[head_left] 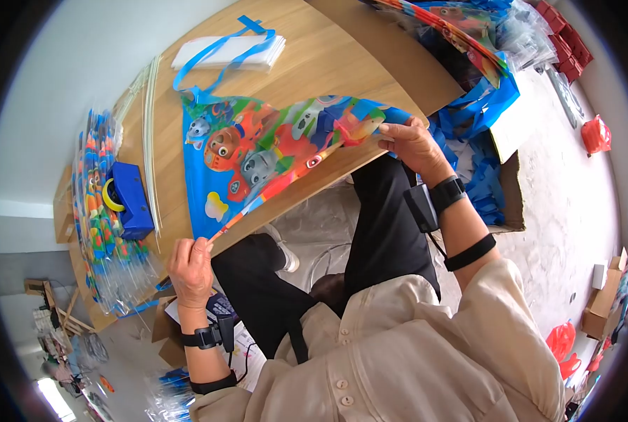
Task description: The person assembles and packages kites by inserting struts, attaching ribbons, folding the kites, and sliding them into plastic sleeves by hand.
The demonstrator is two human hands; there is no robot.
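We observed a printed sheet (257, 158) stretched between the two hands, over the near edge of the table. The left hand (191, 271) pinched its lower corner between thumb and fingers; the right hand (412, 144) gripped its opposite end, where folds and blur kept us from making out the print. The fingertips beneath the sheet were hidden from us, as was the tabletop under it. A blue ribbon (222, 55) looped beyond the hands, across a white stack (271, 55) whose contents we could not identify. On the wooden table (328, 60), farther out from the left hand, we noted a blue tape dispenser (136, 204), pale rods (149, 141) and clear-wrapped printed bundles (99, 204). Beside the right hand, blue material (484, 184) filled a cardboard box (514, 190), partly covered from our view. Past it, on the pale floor (549, 204), lay a red bag (595, 136); the dark lens border cut off the room's outer parts.
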